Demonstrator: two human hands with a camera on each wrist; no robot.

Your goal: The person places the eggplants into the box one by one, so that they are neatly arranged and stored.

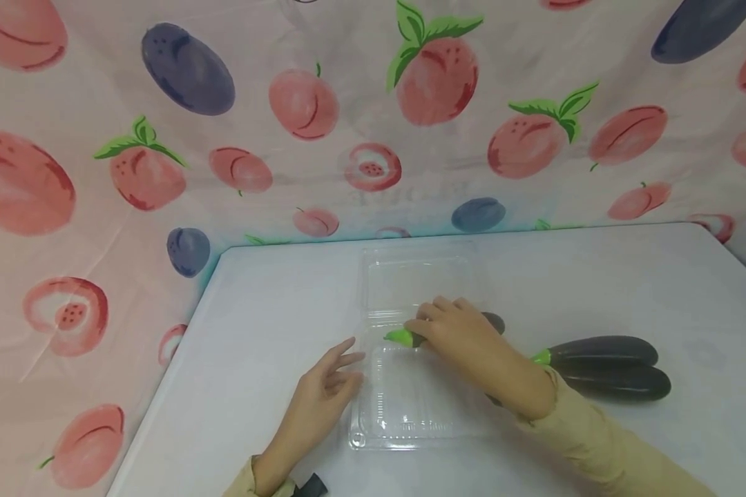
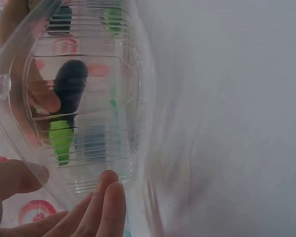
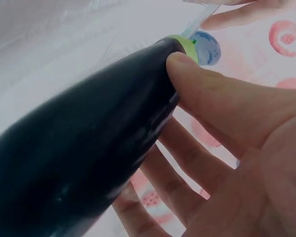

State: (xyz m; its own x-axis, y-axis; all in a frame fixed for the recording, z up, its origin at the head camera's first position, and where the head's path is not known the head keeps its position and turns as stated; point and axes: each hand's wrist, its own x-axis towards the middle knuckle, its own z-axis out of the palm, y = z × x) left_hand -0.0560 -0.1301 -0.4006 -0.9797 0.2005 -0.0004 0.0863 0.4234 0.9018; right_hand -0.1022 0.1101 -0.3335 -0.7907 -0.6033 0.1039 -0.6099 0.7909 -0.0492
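A dark purple eggplant with a bright green stem end is held by my right hand, thumb on one side near the stem and fingers on the other. In the head view it lies crosswise over the clear plastic clamshell box, whose lid is folded open toward the back. Through the box's clear wall the left wrist view shows the held eggplant. My left hand is at the box's left side, thumb and fingers extended and apart. Whether its fingertips touch the wall I cannot tell.
On the white table, two more eggplants lie side by side to the right of the box. A dark tip shows beneath my right forearm. A fruit-patterned cloth hangs behind the table and along its left side.
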